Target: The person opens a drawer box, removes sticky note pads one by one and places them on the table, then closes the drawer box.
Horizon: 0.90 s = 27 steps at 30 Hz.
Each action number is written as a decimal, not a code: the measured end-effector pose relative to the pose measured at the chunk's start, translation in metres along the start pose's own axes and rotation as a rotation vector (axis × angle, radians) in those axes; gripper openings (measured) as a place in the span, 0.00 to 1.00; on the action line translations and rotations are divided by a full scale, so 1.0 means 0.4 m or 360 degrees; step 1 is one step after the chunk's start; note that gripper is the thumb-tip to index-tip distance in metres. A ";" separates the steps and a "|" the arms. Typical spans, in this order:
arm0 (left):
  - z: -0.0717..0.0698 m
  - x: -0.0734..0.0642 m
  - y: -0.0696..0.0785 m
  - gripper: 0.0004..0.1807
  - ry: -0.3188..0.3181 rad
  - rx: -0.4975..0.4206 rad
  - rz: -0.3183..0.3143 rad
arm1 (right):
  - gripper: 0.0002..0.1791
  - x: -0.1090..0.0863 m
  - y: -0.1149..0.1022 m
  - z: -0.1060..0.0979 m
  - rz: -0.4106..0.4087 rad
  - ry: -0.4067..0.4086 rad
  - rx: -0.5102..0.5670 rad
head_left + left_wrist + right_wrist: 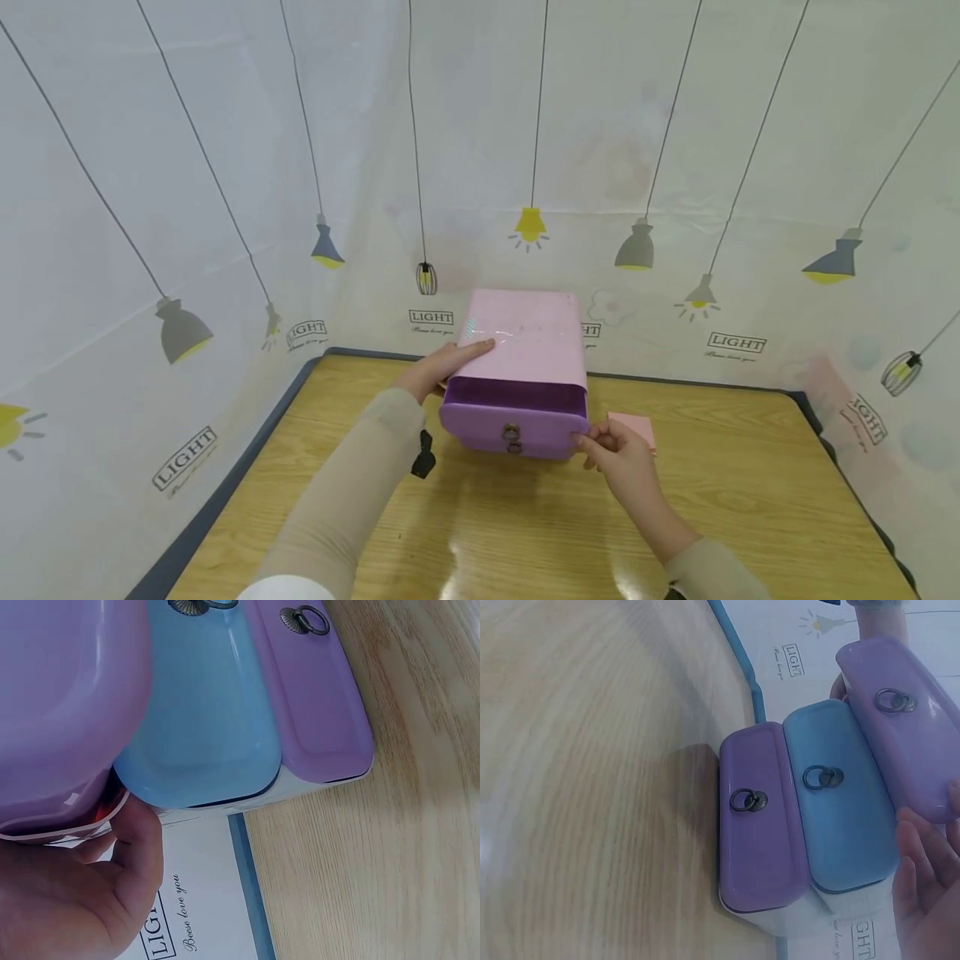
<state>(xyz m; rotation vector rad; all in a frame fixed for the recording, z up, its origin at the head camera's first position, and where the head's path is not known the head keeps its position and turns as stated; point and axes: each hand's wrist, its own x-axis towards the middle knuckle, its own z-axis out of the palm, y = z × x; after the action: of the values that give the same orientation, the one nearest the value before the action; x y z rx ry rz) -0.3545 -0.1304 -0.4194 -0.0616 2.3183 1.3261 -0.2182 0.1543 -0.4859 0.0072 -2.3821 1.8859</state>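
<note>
A small drawer cabinet [525, 333] with a pink top stands near the back of the table. Its top purple drawer [480, 421] sticks out toward me, open at the top with a dark inside. Below it, a blue drawer [847, 817] and a lower purple drawer [761, 832] sit pushed in; each front has a metal ring pull. My left hand [450, 362] grips the cabinet's upper left edge, one digit lying over the top and others bent against the side. My right hand [618, 450] pinches the right end of the top drawer's front.
A pink stack of paper squares [633, 429] lies on the wooden table [720, 500] just right of the cabinet. A small black object [423, 457] shows beside the left wrist. A lamp-printed cloth [480, 167] hangs behind and at the sides.
</note>
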 end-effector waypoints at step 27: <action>0.003 0.009 0.002 0.62 0.0053 0.0048 -0.0024 | 0.16 0.090 0.000 0.009 0.0032 0.0125 -0.0084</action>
<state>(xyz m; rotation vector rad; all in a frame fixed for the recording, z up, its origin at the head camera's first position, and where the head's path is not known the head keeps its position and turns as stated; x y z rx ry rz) -0.3576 -0.1284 -0.4205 -0.0919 2.3600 1.2917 -0.2543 0.1530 -0.4836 -0.0929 -2.3875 1.7963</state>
